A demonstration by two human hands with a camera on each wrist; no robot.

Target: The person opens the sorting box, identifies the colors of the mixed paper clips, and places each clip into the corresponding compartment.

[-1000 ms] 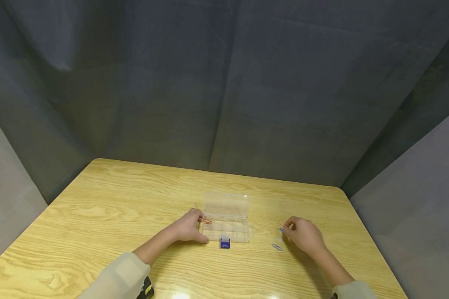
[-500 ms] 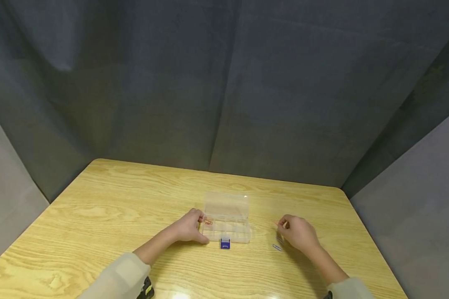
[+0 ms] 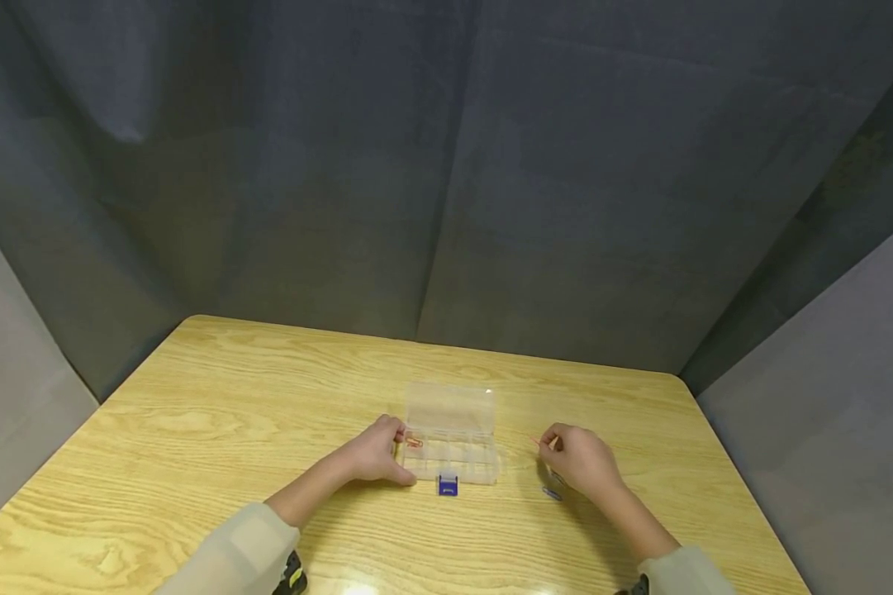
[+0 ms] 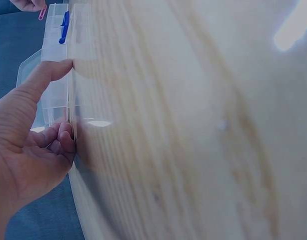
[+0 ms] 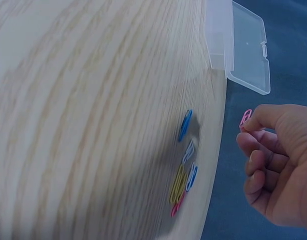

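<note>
Right hand pinches pink clip (left hand grips box)

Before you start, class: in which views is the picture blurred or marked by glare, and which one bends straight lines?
Head view: sharp, with glare on the near edge of the table and wide-angle bending at the frame edges. Left wrist view: tabletop blurred, bright glare top right, left hand fairly clear. Right wrist view: wood grain smeared at left, loose clips sharper.

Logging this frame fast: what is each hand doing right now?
Left hand: grips the left end of the clear plastic box.
Right hand: pinches a pink paper clip, lifted off the table.
</note>
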